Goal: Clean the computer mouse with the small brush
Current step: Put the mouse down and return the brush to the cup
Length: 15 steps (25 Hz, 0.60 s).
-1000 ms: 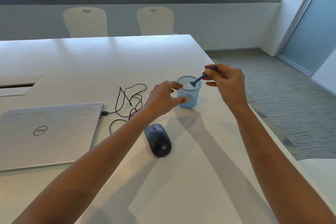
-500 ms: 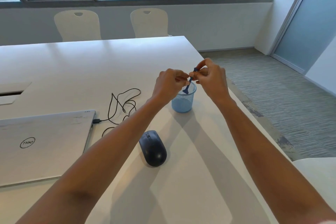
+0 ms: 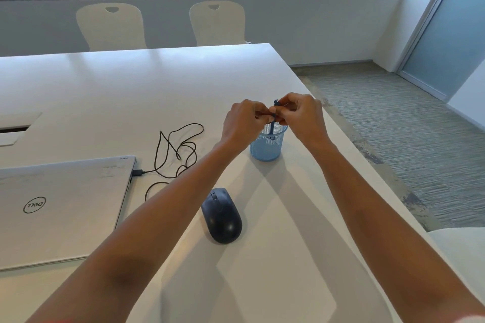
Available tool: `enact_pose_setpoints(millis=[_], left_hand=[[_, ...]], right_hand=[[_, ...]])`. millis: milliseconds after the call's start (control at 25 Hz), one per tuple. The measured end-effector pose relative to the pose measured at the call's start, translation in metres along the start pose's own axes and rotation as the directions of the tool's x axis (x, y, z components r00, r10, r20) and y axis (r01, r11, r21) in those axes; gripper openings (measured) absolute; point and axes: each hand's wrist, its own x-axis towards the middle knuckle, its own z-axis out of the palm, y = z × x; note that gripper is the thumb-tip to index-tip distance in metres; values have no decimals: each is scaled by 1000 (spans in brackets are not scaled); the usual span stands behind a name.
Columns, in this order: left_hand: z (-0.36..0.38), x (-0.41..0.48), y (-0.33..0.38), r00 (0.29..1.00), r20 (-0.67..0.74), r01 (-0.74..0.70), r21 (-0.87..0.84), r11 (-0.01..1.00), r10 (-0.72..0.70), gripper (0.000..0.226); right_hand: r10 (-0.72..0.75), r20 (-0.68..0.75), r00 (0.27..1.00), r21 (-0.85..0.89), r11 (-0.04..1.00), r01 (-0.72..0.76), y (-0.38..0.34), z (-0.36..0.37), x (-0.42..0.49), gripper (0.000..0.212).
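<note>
Mouse lies untouched at lower centre of the table. Above the mesh cup, left hand and right hand both pinch the upright brush.

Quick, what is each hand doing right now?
Left hand: closed, pinching the small blue plastic brush.
Right hand: closed on the same brush.

Both bare forearms reach forward and converge. The left hand and right hand meet fingertip to fingertip, raised, backs toward the camera. The fingers of both are curled and pinched together on something thin between them; which hand grips tighter is hard to tell.
</note>
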Motion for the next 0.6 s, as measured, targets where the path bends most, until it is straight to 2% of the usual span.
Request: enact_pose_setpoints(millis=[320,600], left_hand=[[-1,-4,-4,999,31,42,50,998,-43,17],[0,-8,-4,1000,-3,26,134,991,-26,23]], right_hand=[[17,55,998,-31,999,-15,1,8,0,19],[9,75,997,-57,998,-5,0,8,1,13]])
